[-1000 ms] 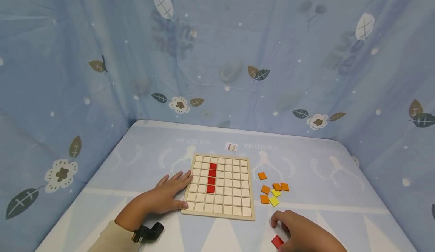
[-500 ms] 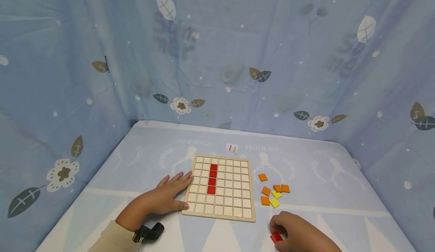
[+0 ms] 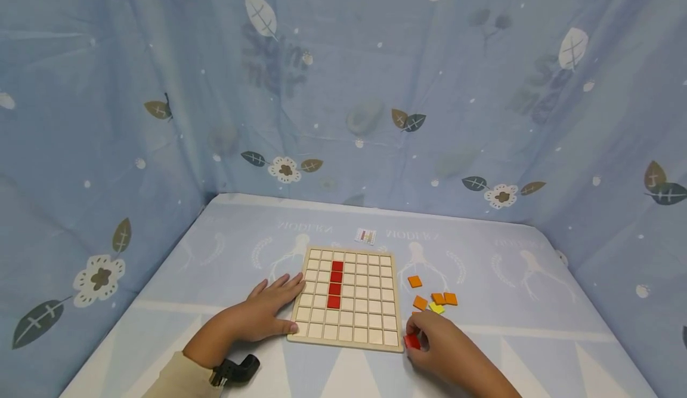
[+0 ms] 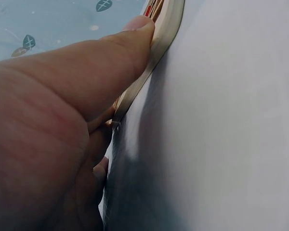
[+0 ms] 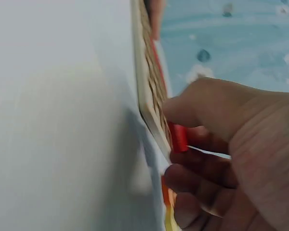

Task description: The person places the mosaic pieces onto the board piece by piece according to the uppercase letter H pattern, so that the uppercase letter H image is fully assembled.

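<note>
A square wooden grid board [image 3: 354, 329] lies on the table, with a column of several red tiles [image 3: 335, 277] set in its cells. My left hand [image 3: 265, 308] rests at the board's left edge with fingers spread and straight, the thumb at the near left corner. In the left wrist view the thumb [image 4: 111, 57] lies along the board's rim. My right hand [image 3: 437, 344] pinches a red tile [image 3: 412, 342] between thumb and fingers, right by the board's near right corner. The right wrist view shows that held tile [image 5: 178, 137] between thumb and fingers.
Right of the board lie loose orange tiles [image 3: 415, 281] and a yellow tile [image 3: 436, 308], partly hidden by my right hand. A small printed card [image 3: 366, 235] lies behind the board. Patterned blue curtains [image 3: 354, 88] stand around the table. A black strap device [image 3: 236, 370] is on my left wrist.
My right hand closed its pinch on the red tile, then moved left and away from me to the board's near right corner. The left hand stays on the board's edge.
</note>
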A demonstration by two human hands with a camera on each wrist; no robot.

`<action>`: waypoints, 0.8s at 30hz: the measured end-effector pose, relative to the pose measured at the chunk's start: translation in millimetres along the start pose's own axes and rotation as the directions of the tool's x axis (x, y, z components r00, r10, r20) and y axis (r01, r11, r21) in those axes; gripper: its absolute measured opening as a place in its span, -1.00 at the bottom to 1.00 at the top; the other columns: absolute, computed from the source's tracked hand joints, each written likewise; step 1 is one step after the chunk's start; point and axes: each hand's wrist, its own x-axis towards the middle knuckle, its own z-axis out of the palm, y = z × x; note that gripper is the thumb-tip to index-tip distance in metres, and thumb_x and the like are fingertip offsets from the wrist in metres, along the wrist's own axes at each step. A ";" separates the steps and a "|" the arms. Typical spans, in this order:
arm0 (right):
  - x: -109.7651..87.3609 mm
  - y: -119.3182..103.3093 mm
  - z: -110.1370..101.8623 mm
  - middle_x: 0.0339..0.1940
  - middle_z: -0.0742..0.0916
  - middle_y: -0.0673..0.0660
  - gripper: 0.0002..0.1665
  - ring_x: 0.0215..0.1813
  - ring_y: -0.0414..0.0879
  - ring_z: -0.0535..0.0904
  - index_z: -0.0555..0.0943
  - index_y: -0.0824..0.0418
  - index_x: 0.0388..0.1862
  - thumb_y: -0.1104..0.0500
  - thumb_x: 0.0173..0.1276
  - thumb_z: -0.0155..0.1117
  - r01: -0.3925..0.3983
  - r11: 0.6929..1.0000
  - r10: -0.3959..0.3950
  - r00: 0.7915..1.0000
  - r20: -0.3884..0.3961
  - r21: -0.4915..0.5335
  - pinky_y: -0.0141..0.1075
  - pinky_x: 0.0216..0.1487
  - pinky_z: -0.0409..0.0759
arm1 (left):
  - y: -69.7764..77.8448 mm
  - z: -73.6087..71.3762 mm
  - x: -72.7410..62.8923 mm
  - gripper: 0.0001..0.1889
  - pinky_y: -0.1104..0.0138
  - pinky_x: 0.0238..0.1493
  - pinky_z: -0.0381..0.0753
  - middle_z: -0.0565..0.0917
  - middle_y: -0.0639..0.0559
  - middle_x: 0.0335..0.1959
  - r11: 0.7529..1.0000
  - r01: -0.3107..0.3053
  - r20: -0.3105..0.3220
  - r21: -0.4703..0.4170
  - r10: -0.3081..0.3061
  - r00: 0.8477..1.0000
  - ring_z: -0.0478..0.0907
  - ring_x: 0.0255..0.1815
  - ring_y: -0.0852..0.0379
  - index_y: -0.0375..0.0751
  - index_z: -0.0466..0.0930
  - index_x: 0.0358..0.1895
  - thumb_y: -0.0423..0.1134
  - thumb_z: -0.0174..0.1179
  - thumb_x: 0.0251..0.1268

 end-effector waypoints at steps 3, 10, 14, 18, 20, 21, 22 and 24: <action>10.6 -7.5 4.7 -0.40 0.55 -0.21 -0.74 -0.31 -0.30 0.46 0.56 -0.12 -0.30 0.11 0.25 0.52 0.020 1.000 -0.020 0.999 -0.045 0.014 -0.41 -0.32 0.46 | -0.8 1.5 1.3 0.03 -0.33 0.60 -0.41 -0.03 0.09 0.76 1.000 0.001 -0.004 0.006 -0.001 1.000 -0.23 0.77 -0.17 0.01 0.02 0.73 0.23 0.36 0.32; 34.5 -32.7 22.4 -0.36 0.56 -0.12 -0.80 -0.35 -0.27 0.46 0.60 -0.10 -0.28 0.06 0.29 0.51 0.038 0.995 -0.033 0.998 -0.058 0.089 -0.41 -0.38 0.50 | -5.5 7.7 -2.4 0.04 -0.33 0.60 -0.39 -0.02 0.11 0.76 1.000 0.023 0.009 0.010 -0.023 1.000 -0.22 0.77 -0.16 0.04 0.02 0.73 0.28 0.35 0.30; 51.5 -49.1 30.5 -0.36 0.59 -0.12 -0.83 -0.35 -0.26 0.49 0.62 -0.12 -0.29 0.04 0.28 0.50 0.061 0.993 -0.056 0.997 -0.045 0.105 -0.40 -0.36 0.52 | -6.0 8.4 -4.7 0.04 -0.34 0.59 -0.40 -0.01 0.10 0.76 1.000 0.020 0.005 0.001 -0.020 1.000 -0.22 0.77 -0.18 0.02 0.04 0.72 0.28 0.35 0.29; 66.8 -64.2 35.1 -0.36 0.61 -0.12 -0.84 -0.33 -0.25 0.51 0.63 -0.10 -0.31 0.05 0.29 0.50 0.066 0.991 -0.059 0.996 -0.063 0.120 -0.39 -0.33 0.53 | -4.3 6.9 -1.1 0.03 -0.34 0.60 -0.40 -0.02 0.09 0.76 1.000 0.003 -0.003 0.001 -0.003 1.000 -0.22 0.77 -0.19 0.02 0.03 0.72 0.28 0.33 0.31; 73.4 -71.4 38.0 -0.37 0.61 -0.12 -0.84 -0.34 -0.24 0.51 0.64 -0.07 -0.32 0.04 0.29 0.51 0.063 0.990 -0.054 0.996 -0.073 0.127 -0.38 -0.34 0.53 | -3.9 6.2 0.3 0.03 -0.34 0.60 -0.39 -0.02 0.09 0.76 1.000 0.002 -0.003 0.008 -0.002 1.000 -0.22 0.77 -0.19 0.02 0.03 0.72 0.28 0.33 0.31; 76.5 -74.8 39.7 -0.37 0.61 -0.12 -0.84 -0.35 -0.24 0.51 0.64 -0.05 -0.31 0.03 0.30 0.51 0.063 0.989 -0.053 0.996 -0.077 0.131 -0.38 -0.35 0.53 | -3.6 5.5 0.9 0.04 -0.34 0.60 -0.39 -0.01 0.09 0.76 1.000 0.003 -0.004 0.009 -0.003 1.000 -0.21 0.77 -0.19 0.02 0.03 0.72 0.28 0.34 0.30; 79.8 -78.1 41.7 -0.37 0.61 -0.12 -0.83 -0.36 -0.25 0.51 0.64 -0.04 -0.31 0.03 0.30 0.51 0.061 0.989 -0.051 0.995 -0.082 0.132 -0.38 -0.35 0.53 | -3.5 4.8 1.3 0.04 -0.34 0.60 -0.38 -0.01 0.09 0.76 1.000 0.005 -0.006 0.015 -0.005 1.000 -0.21 0.77 -0.19 0.02 0.04 0.72 0.28 0.34 0.30; 85.6 -84.5 45.2 -0.37 0.61 -0.11 -0.82 -0.37 -0.24 0.50 0.65 -0.02 -0.30 0.03 0.29 0.52 0.062 0.990 -0.050 0.994 -0.096 0.127 -0.38 -0.36 0.53 | -3.3 3.4 2.2 0.04 -0.34 0.60 -0.37 -0.01 0.11 0.76 1.000 0.009 -0.010 0.025 -0.009 1.000 -0.20 0.77 -0.18 0.03 0.04 0.72 0.29 0.34 0.29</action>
